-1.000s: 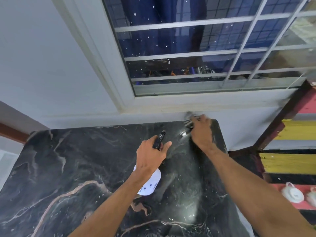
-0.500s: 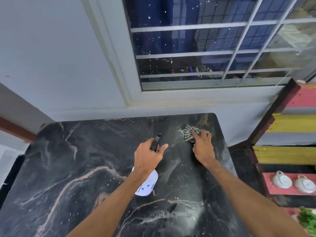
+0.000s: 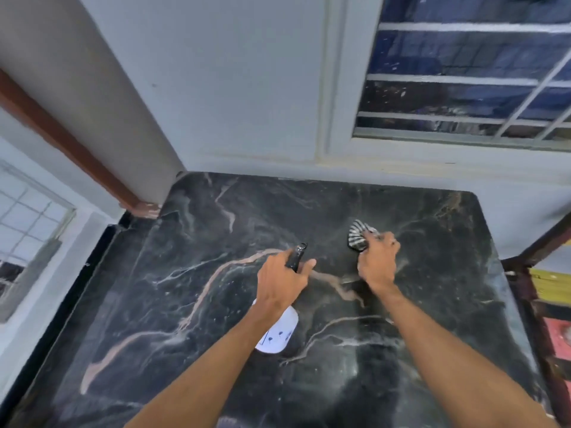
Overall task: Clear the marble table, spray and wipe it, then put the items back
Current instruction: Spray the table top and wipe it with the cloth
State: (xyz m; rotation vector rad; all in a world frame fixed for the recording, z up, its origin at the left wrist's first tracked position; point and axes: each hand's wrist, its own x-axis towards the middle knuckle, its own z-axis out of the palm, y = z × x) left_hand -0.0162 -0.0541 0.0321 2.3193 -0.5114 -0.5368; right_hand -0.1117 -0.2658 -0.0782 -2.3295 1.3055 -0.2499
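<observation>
Two hands are at work over the marble table (image 3: 160,304), and from my remote seat I see nothing on its dark, veined top except what they hold. My right hand (image 3: 377,263) is clenched tight around a striped cloth (image 3: 358,234), pressing it to the stone in the far right part of the top; the bunched cloth sticks out beyond my fingers toward the wall. My left hand (image 3: 282,284) is wrapped around the neck of a spray bottle (image 3: 276,333), with the black nozzle (image 3: 297,257) poking out past the knuckles and pointing away from me, and the white body showing below my wrist. I cannot tell whether the bottle rests on the stone or is held just above it. Bottle and cloth are near each other but apart, with bare marble between them. Pale streaks and fine specks show on the surface closer to me. Behind the table stands a grey wall (image 3: 231,88), with a barred window (image 3: 463,81) at upper right. Part of a yellow and red shelf (image 3: 553,288) shows at the right edge, just beside the table.
</observation>
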